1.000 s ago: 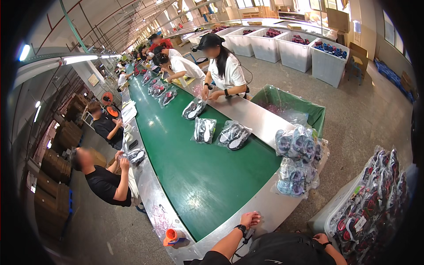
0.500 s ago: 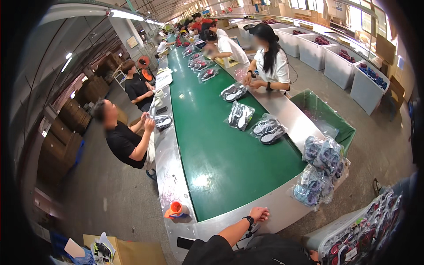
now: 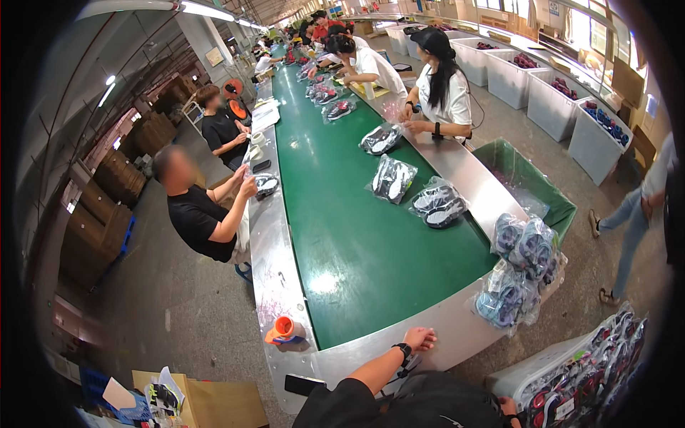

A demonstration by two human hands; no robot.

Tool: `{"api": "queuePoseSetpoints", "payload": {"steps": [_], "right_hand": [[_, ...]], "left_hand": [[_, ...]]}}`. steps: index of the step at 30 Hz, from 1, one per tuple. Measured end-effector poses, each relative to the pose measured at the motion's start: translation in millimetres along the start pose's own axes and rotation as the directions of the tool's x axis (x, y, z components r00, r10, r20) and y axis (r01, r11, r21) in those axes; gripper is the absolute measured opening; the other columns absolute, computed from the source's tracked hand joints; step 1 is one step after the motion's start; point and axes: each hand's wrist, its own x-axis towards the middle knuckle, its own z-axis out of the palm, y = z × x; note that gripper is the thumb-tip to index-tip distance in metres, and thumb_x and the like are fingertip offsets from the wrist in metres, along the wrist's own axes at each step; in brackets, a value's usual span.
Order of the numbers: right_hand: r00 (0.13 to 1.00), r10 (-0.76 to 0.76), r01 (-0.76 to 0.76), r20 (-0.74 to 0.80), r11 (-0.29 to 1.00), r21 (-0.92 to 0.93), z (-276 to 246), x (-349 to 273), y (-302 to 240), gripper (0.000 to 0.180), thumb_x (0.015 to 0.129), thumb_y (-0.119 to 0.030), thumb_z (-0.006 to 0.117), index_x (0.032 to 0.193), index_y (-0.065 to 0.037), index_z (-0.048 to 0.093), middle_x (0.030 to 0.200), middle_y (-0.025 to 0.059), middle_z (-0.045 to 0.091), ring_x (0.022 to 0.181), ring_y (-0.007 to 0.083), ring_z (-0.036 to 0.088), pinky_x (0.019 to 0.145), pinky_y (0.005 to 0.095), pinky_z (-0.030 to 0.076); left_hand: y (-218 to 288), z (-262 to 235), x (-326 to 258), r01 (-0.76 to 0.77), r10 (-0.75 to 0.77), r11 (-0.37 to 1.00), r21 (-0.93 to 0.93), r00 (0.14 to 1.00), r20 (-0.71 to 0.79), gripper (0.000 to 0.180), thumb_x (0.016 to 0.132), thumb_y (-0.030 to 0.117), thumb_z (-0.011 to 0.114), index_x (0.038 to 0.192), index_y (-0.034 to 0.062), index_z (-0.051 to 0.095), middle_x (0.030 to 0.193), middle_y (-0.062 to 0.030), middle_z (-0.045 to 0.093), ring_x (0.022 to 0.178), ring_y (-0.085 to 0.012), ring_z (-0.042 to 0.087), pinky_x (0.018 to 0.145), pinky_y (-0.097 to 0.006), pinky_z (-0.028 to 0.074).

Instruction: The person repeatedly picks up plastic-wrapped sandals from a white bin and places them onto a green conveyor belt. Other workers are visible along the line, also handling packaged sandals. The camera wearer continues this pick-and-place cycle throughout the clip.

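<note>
My left hand (image 3: 419, 339), with a dark watch on the wrist, rests on the bare metal end (image 3: 460, 321) of a green conveyor belt. It holds nothing, its fingers loosely bent and a little apart. My right hand (image 3: 508, 408) shows only in part at the lower edge, low beside a bin of bagged shoes; its fingers are hidden. To the right of my left hand, clear-bagged blue-grey shoes (image 3: 505, 299) are piled on the metal corner. Left of my left forearm lies a dark phone (image 3: 304, 385). An orange, ring-topped object (image 3: 284, 328) stands on the left metal border.
Bagged black-and-white shoes (image 3: 439, 203) lie on the green belt (image 3: 357, 278). Co-workers stand along both sides. A green-lined bin (image 3: 556, 189) adjoins the belt's right side; a bin of bagged shoes (image 3: 571, 385) stands at lower right. A person walks at far right (image 3: 628, 235).
A walking person has come further into view at the far right. The view has shifted slightly. My left hand stays on the metal end.
</note>
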Motion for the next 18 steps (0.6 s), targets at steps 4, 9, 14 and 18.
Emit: {"api": "queuePoseSetpoints", "payload": {"steps": [4, 9, 14, 18], "right_hand": [[0.998, -0.064, 0.061, 0.026, 0.993, 0.100, -2, -13, -15, 0.028, 0.081, -0.015, 0.077, 0.103, 0.002, 0.076, 0.089, 0.0113, 0.077, 0.081, 0.0187, 0.072, 0.077, 0.0336, 0.055], [1.000, 0.019, -0.020, 0.015, 0.999, 0.030, -4, -20, -12, 0.026, 0.082, -0.014, 0.076, 0.104, 0.001, 0.076, 0.089, 0.0098, 0.077, 0.080, 0.0185, 0.072, 0.076, 0.0337, 0.055], [0.995, -0.098, 0.098, -0.009, 0.995, 0.020, -8, -32, -20, 0.026, 0.084, -0.017, 0.075, 0.104, 0.000, 0.076, 0.089, 0.0114, 0.077, 0.080, 0.0190, 0.073, 0.075, 0.0341, 0.056], [0.995, -0.076, 0.070, -0.066, 0.993, -0.091, -14, -39, -31, 0.026, 0.084, -0.019, 0.075, 0.102, -0.002, 0.077, 0.087, 0.0118, 0.077, 0.080, 0.0192, 0.073, 0.074, 0.0342, 0.056]], "left_hand": [[-1, 1, 0, 0.006, -0.006, 1.000, 0.002, 1.000, -0.014, 0.025, 0.101, 0.034, 0.062, 0.107, 0.0097, 0.067, 0.093, -0.0016, 0.075, 0.064, -0.0127, 0.070, 0.053, -0.025, 0.054], [-1, 1, 1, 0.001, -0.001, 1.000, 0.001, 1.000, 0.000, 0.025, 0.101, 0.033, 0.062, 0.107, 0.0096, 0.067, 0.093, -0.0022, 0.075, 0.063, -0.0134, 0.070, 0.054, -0.026, 0.055], [0, -1, 2, 0.014, -0.014, 1.000, 0.005, 1.000, 0.012, 0.023, 0.100, 0.032, 0.061, 0.108, 0.0100, 0.066, 0.094, -0.0029, 0.075, 0.065, -0.0141, 0.070, 0.056, -0.027, 0.055], [2, -2, 0, 0.014, -0.014, 1.000, 0.007, 0.999, 0.034, 0.023, 0.100, 0.031, 0.062, 0.109, 0.0096, 0.065, 0.095, -0.0038, 0.074, 0.068, -0.0146, 0.071, 0.059, -0.028, 0.056]]}}
